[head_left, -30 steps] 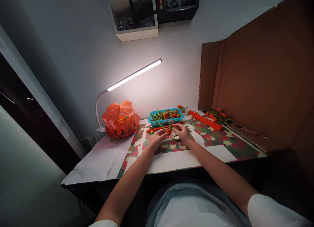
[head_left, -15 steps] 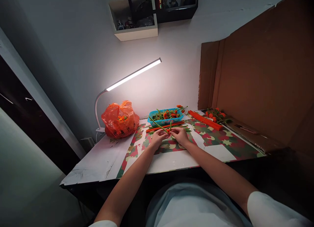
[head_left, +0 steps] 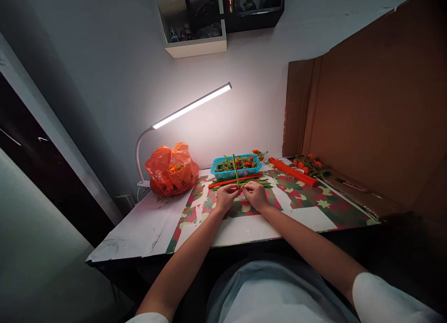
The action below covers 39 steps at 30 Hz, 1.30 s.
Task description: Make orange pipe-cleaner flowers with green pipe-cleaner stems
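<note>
A long green pipe cleaner (head_left: 236,169) stands nearly upright between my hands, its lower end hidden at the fingertips. My left hand (head_left: 226,197) is closed in a pinch around its lower part. My right hand (head_left: 256,195) is closed too, its fingertips meeting the left ones at the stem's base, where a bit of orange barely shows. Behind the hands lie loose orange pipe cleaners (head_left: 251,176) and green pipe cleaners (head_left: 266,185). Beyond them sits a blue basket (head_left: 223,175) with orange flowers on green stems (head_left: 246,162).
An orange plastic bag (head_left: 167,183) holding orange pieces stands left, beside a lit clamp lamp (head_left: 192,106). To the right lie a bundle of orange pipe cleaners (head_left: 293,172) and finished-looking orange flowers (head_left: 307,164), near a tall cardboard panel (head_left: 366,108). A wall shelf (head_left: 195,48) hangs above.
My right hand has come in from apart, its fingers closing beside the left hand. The green pipe cleaner has swung from a leftward slant to nearly upright, covering the orange part between the fingers.
</note>
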Motion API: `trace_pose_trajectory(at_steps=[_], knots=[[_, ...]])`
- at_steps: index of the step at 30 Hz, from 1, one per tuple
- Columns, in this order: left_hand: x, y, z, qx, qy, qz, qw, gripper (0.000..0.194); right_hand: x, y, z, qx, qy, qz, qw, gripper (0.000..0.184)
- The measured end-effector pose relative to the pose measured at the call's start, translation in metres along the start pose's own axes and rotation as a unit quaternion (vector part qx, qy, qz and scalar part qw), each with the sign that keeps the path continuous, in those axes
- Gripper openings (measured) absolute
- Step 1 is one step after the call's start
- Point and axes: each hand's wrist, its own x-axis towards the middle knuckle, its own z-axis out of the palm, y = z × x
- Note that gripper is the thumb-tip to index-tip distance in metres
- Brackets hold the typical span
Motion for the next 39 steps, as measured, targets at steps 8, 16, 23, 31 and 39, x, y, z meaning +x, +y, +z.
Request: trace_pose_trajectory(at_steps=[8,16,23,31,39], knots=[[-0.001,0.001,0.001,0.057,0.064,0.03,0.996,0.021,-0.006,0.001,0.016,0.012,0.004,0.012,1.0,0.019],[0.002,0.003,-0.002,0.013,0.007,0.003,1.0,0.019,0.004,0.009,0.006,0.086,-0.029,0.06,0.994,0.018],[0.001,0.013,-0.003,-0.068,-0.133,-0.087,0.985,0.021,0.018,0.023,-0.006,0.159,-0.078,0.128,0.976,0.043],[0.0,0.017,-0.007,-0.096,-0.187,-0.129,0.969,0.028,0.016,0.018,-0.008,0.182,-0.077,0.129,0.972,0.035],[0.0,0.012,-0.007,-0.031,-0.126,-0.047,0.99,0.037,0.017,0.016,-0.007,0.15,-0.029,0.124,0.981,0.034]])
